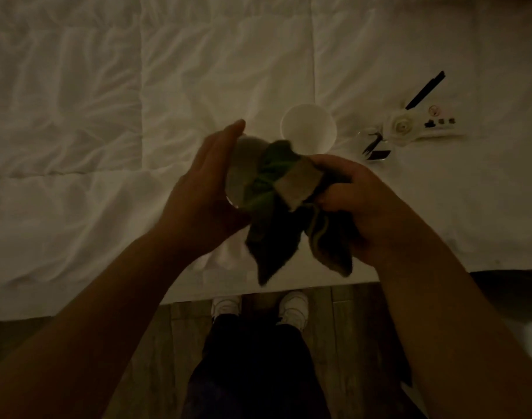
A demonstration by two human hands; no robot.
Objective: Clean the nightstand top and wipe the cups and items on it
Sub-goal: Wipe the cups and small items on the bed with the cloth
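My left hand (202,189) holds a white cup (243,173) above the bed, fingers wrapped around its side. My right hand (354,201) grips a dark green cloth (276,225), part of which is pushed into the cup's mouth. The cloth's loose corners hang down below both hands. A second white cup (308,130) stands upright and open on the white bedding just behind my hands.
The white quilt (107,116) fills the view. To the right lie a small clear glass (376,146) with dark items, a white rose-shaped object (399,127), a black pen (426,90) and a white card (440,125). Wooden floor (155,343) and my shoes are below.
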